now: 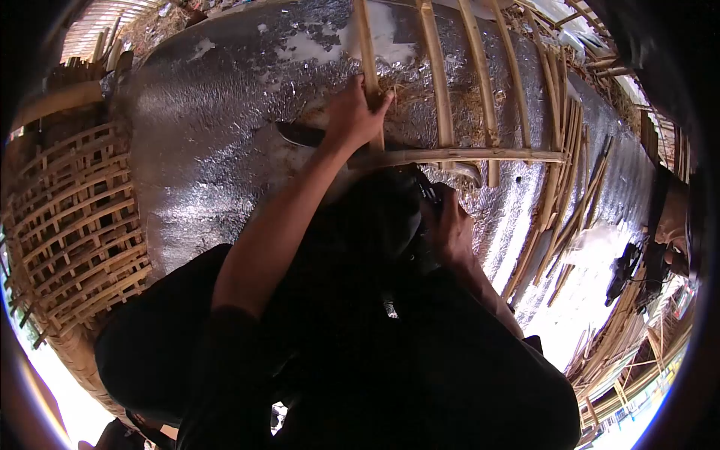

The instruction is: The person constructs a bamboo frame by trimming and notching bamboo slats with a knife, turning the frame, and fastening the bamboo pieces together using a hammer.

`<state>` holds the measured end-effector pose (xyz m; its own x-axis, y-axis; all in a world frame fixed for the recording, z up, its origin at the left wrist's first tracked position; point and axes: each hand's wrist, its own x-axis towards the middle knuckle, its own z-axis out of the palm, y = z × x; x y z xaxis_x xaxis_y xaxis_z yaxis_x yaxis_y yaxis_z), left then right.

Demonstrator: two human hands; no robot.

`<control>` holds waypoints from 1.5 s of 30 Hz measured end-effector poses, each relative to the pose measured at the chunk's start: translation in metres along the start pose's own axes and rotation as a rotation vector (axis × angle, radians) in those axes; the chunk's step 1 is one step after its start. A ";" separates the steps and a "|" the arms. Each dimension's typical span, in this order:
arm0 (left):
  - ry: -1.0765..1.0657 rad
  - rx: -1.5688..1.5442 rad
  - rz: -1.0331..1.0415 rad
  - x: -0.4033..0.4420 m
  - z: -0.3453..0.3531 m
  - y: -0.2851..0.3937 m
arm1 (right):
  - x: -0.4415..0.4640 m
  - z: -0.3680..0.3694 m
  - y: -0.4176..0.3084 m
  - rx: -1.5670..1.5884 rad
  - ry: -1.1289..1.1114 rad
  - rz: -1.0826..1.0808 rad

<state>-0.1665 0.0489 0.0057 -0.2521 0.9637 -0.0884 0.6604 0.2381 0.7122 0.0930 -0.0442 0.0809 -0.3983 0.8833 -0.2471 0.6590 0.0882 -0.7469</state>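
Observation:
My left hand [356,114] is closed around a bamboo slat [366,37], thumb on its right side, just above the bamboo crosspiece [510,155]. Several parallel slats [436,82] meet that crosspiece and form a ladder-like frame. Beneath my left wrist lies a dark, curved blade [298,134], its other end hidden. Close to my knees and below the crosspiece, my right hand [454,231] has its fingers curled at a black object [426,189]. Dark clothing and shadow hide most of that object, so its kind is unclear.
A shiny silver foil sheet [202,142] covers the ground. On the left stands a woven bamboo lattice [79,225]. Loose bamboo strips [568,187] lie in a bundle on the right. Another person's hand [676,262] shows at the far right edge.

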 end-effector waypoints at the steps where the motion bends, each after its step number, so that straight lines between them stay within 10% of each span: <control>1: -0.016 0.024 -0.015 0.003 0.005 0.004 | 0.001 0.001 -0.004 -0.001 0.002 -0.027; 11: -0.057 -0.141 -0.039 -0.014 0.042 0.021 | 0.033 -0.057 0.068 -0.294 0.539 0.030; 19: -0.215 0.069 0.430 -0.031 -0.029 -0.023 | 0.111 -0.125 0.078 -0.426 0.348 -0.089; 23: -0.259 0.387 0.698 -0.051 -0.046 -0.016 | 0.156 -0.125 0.090 -0.379 0.222 0.216; 32: -0.212 0.504 0.684 -0.065 -0.029 -0.042 | 0.164 -0.111 0.119 -0.286 0.247 0.096; 35: -0.456 0.586 0.447 -0.069 -0.049 -0.047 | 0.159 -0.112 0.113 -0.289 0.291 0.100; 41: -0.107 0.448 0.545 -0.067 -0.090 -0.044 | 0.166 -0.106 0.114 -0.330 0.350 0.182; 45: -0.180 -0.318 -0.215 -0.018 -0.034 0.014 | 0.173 -0.104 0.122 -0.362 0.422 0.138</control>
<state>-0.1765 0.0310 0.0407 -0.2145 0.9085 -0.3586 0.3482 0.4142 0.8410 0.1710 0.1670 0.0111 -0.0524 0.9986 -0.0038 0.8928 0.0452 -0.4481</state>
